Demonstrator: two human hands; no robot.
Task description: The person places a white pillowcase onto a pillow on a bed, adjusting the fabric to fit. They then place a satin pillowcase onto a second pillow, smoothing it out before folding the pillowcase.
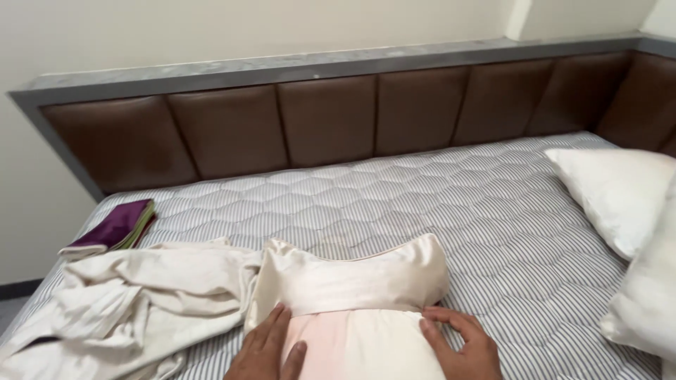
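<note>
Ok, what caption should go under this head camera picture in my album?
Left hand and right hand press a cream-cased pillow on a striped mattress.

Sheet (134, 302) L of pillow (352, 295)

Beyond the cased pillow (352, 281), bare mattress (394, 197) is left free up to the headboard; its left is blocked by crumpled sheets (127, 302), its right by two white pillows (620, 197)

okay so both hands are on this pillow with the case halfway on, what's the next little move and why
Probably slide the cream pillowcase further down: it covers only the far end of the pillow, the near part is bare, and the left hand and right hand sit flat at its edge.
</note>
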